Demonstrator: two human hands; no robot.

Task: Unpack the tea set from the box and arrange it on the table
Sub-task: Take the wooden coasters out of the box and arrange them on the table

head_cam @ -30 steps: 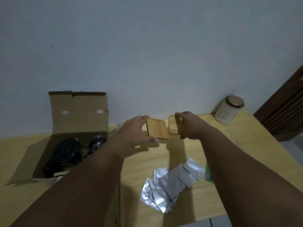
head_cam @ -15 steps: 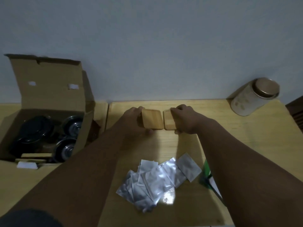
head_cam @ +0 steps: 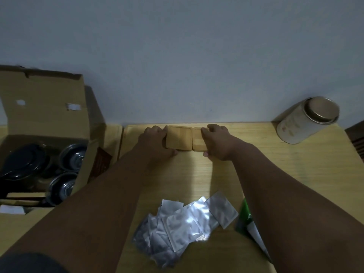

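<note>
Two square wooden coasters lie side by side on the table (head_cam: 295, 174) near the wall. My left hand (head_cam: 155, 142) grips the left coaster (head_cam: 178, 138) by its left edge. My right hand (head_cam: 216, 142) rests on the right coaster (head_cam: 198, 141), its fingers covering much of it. The two coasters almost touch. At the left stands the open cardboard box (head_cam: 45, 107); inside it are a dark teapot (head_cam: 21, 162) and two dark cups (head_cam: 73, 157).
A pile of several silver foil packets (head_cam: 185, 223) lies on the near middle of the table. A green-and-white pouch (head_cam: 248, 219) is beside my right forearm. A round tin (head_cam: 307, 119) with a metal lid stands at the back right.
Both hands have lowered the two coasters from the air onto the table near the wall and brought them side by side. The camera has tilted down and shifted.
</note>
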